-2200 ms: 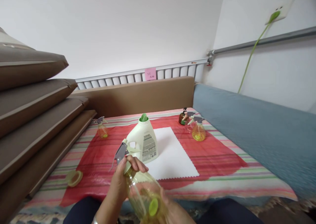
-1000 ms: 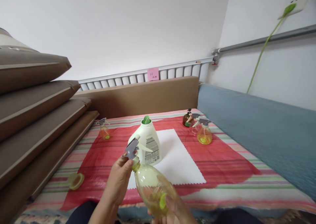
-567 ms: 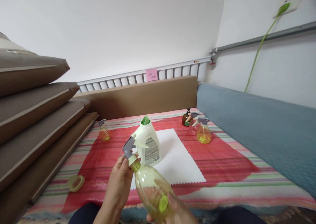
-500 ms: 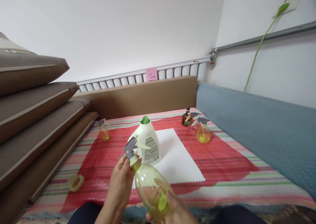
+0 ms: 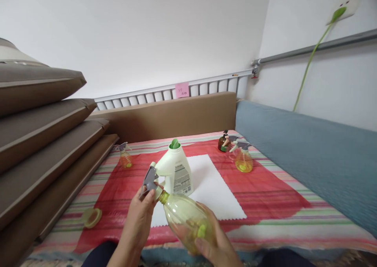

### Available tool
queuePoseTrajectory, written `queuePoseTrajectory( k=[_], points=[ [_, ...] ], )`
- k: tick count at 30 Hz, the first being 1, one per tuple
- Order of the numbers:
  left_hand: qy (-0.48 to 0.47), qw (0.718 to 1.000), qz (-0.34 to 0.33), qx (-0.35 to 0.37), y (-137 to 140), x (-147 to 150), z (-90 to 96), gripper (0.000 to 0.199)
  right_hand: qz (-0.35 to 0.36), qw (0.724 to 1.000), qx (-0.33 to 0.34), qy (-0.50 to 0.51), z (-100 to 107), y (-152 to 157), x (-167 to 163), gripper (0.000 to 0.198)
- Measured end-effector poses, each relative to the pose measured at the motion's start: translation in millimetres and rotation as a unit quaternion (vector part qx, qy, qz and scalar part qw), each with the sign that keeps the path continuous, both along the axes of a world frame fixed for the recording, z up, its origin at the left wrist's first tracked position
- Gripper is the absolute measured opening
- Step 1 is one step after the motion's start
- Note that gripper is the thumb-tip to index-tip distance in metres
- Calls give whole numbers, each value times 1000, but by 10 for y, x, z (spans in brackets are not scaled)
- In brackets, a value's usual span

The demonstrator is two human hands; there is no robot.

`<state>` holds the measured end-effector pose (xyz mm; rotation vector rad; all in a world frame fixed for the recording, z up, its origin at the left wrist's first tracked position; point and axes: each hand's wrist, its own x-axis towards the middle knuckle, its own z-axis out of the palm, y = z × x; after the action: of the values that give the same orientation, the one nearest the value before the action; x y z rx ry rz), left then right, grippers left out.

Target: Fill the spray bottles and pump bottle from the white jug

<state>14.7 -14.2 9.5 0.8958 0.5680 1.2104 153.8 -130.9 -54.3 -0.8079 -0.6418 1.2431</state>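
Note:
A yellow-green clear spray bottle (image 5: 188, 216) lies tilted between my hands, its neck pointing up and left. My left hand (image 5: 140, 216) is closed around the grey trigger sprayer head (image 5: 150, 179) by its pale collar. Threads show on the bottle neck (image 5: 163, 197) just below that collar; whether the two still touch I cannot tell. My right hand (image 5: 219, 241) grips the lower body from the right. Right behind stands a white detergent jug (image 5: 180, 172) with a green spout, on a white sheet (image 5: 215, 192) with a zigzag edge.
A pale green cap (image 5: 92, 218) lies at left on the red cloth (image 5: 265, 192). One small spray bottle (image 5: 126, 159) stands at back left. At back right are a yellow spray bottle (image 5: 244, 161) and a brown bottle (image 5: 224, 143). Cushions (image 5: 53, 141) are stacked at left.
The sprayer head has shifted a little left and now shows the bottle's threads. The bottle lies flatter, and my right hand has moved up its right side.

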Motion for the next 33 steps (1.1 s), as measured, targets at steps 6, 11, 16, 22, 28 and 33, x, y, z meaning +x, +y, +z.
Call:
queuePoseTrajectory(
  k=[6,11,16,22,28,33],
  points=[
    [-38,998,47,12,27,-7,58,16,19,999,-35,-20,-13,-30,68,95],
    [-31,999,29,1,-19,7,35,22,50,997,-56,6,137,-88,52,89],
    [-28,999,-6,13,-50,15,20,21,61,997,-42,29,142,-92,33,80],
    [4,998,-70,7,-48,-18,16,33,131,989,-16,70,17,-32,113,85],
    [18,997,-78,-2,-3,-42,-83,34,182,979,-13,88,-81,-4,176,100],
    [26,996,-87,-3,8,-23,-112,33,183,981,-3,69,-124,6,189,95]
  ],
)
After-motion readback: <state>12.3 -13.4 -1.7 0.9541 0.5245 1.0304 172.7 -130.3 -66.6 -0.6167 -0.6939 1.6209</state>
